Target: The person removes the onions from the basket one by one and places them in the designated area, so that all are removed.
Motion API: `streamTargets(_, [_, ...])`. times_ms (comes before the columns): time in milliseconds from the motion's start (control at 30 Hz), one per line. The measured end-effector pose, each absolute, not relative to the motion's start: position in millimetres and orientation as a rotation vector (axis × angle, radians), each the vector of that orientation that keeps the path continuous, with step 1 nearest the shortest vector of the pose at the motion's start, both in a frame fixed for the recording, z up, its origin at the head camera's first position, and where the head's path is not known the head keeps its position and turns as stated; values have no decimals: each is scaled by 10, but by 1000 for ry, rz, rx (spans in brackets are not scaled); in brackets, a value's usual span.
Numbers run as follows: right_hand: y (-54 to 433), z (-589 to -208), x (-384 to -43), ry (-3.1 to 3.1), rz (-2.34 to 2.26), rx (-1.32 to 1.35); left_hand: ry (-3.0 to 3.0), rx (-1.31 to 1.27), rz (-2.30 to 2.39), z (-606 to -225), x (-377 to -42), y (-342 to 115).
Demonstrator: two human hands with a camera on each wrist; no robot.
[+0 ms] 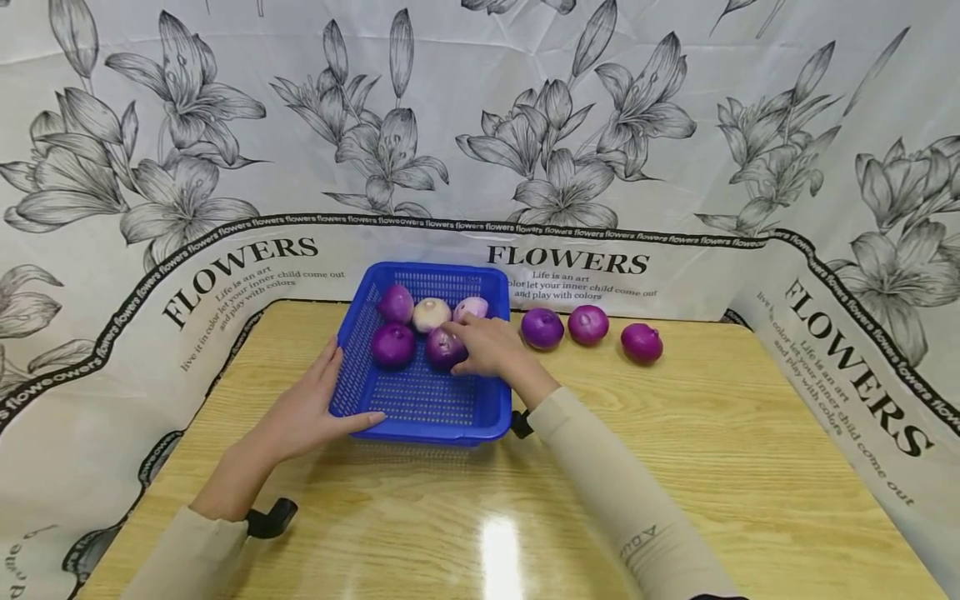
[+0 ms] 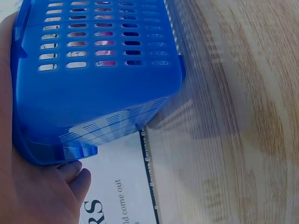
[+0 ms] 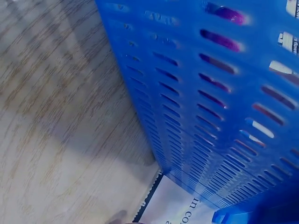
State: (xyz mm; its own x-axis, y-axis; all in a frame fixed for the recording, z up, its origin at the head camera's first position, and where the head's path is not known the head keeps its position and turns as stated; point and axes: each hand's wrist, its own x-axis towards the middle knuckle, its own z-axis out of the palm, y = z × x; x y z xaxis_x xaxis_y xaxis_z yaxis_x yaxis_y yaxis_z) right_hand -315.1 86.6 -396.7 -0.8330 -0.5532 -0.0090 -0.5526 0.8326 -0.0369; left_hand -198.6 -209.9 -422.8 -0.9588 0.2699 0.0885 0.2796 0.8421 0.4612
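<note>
A blue plastic basket (image 1: pixel 420 433) with slotted walls stands on the wooden table. My left hand (image 1: pixel 303 417) holds its near left corner, thumb on the front rim and fingers along the left side. In the left wrist view the fingertips (image 2: pixel 80 183) show at the rim. My right hand (image 1: pixel 491 346) reaches in over the right rim and grips a dark purple onion (image 1: pixel 442 350). Also inside are a purple onion (image 1: pixel 393 345), another purple onion (image 1: pixel 395 304), a whitish onion (image 1: pixel 432 315) and a pale pink onion (image 1: pixel 471 308). The right wrist view shows mainly the slotted wall (image 3: pixel 187 116).
Right of the basket, along the back of the table (image 1: pixel 675 467), sit three red onions: one (image 1: pixel 542 328) close to the basket, one (image 1: pixel 588 324) beside it, one (image 1: pixel 642 342) further right. A flower-printed cloth (image 1: pixel 420 242) borders the table at the back and sides.
</note>
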Motion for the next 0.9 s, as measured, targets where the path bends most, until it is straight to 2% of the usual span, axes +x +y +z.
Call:
streamTargets(567, [860, -3966, -3136, 2972, -24, -982, -2986, -456, -775, -4233, -1978, -2099])
streamTargets(900, [867, -3953, -3104, 2980, -196, -1063, -2990, -447, -800, -4216, -1974, -2100])
